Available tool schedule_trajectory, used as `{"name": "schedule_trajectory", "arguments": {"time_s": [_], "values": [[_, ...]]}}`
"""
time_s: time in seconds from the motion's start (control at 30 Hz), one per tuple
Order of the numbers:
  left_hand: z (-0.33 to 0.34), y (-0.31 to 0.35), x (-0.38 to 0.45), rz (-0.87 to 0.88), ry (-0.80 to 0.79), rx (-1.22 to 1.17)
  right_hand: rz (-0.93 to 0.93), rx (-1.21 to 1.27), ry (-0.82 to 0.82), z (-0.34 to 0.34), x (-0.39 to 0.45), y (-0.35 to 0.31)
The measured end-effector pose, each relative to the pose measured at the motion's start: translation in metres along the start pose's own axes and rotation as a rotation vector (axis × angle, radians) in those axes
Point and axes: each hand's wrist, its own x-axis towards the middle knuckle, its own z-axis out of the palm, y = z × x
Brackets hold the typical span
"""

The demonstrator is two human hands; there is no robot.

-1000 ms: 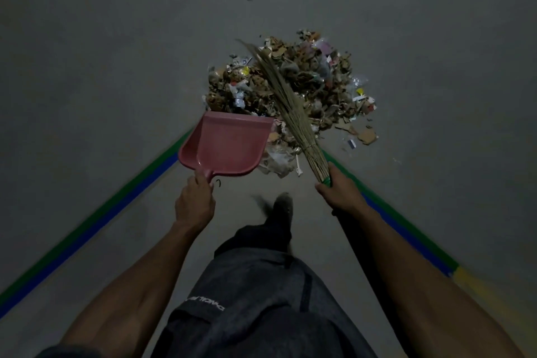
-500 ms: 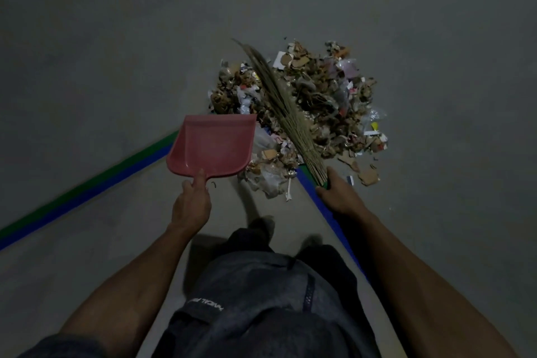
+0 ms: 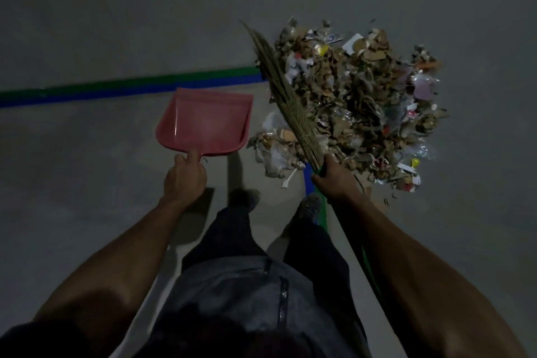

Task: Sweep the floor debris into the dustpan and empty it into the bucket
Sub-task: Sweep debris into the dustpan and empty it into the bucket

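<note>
Left hand (image 3: 186, 176) grips the pink plastic dustpan (image 3: 207, 122), empty, just ahead of it; right hand (image 3: 334, 179) grips the straw broom (image 3: 286, 96), bristles lying over the mixed debris pile (image 3: 357, 107) ahead.

Count of things on the grey floor

One pink plastic dustpan (image 3: 205, 125), one straw hand broom (image 3: 286, 99), one mixed heap of paper and leaf debris (image 3: 357, 107), two bare hands.

hands: left (image 3: 184, 176) grips dustpan (image 3: 205, 122) | right (image 3: 334, 179) grips broom (image 3: 286, 93) | debris (image 3: 363, 102) alongside
</note>
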Motion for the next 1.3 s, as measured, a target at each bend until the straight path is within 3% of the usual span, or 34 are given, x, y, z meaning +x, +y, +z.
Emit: {"name": "schedule_trajectory", "arguments": {"time_s": [0.2, 0.37, 0.73, 0.87, 1.0, 1.13, 1.3], "values": [[0.034, -0.003, -0.028, -0.162, -0.009, -0.028, -0.089, -0.111, -0.151, 0.018, 0.023, 0.015], [0.075, -0.029, -0.024, -0.225, -0.055, -0.024, -0.062, -0.146, -0.236, 0.072, 0.041, 0.023], [0.219, -0.140, 0.053, -0.130, -0.146, 0.015, 0.063, -0.188, -0.266, 0.271, 0.121, 0.052], [0.259, -0.165, 0.075, -0.076, -0.179, 0.060, 0.158, -0.187, -0.283, 0.315, 0.149, 0.079], [0.285, -0.175, 0.092, -0.023, -0.184, 0.081, 0.248, -0.199, -0.157, 0.315, 0.180, 0.111], [0.300, -0.175, 0.109, 0.055, -0.174, 0.093, 0.227, -0.211, -0.083, 0.293, 0.207, 0.130], [0.304, -0.163, 0.127, 0.095, -0.179, 0.122, 0.291, -0.051, 0.042, 0.265, 0.225, 0.142]]}}
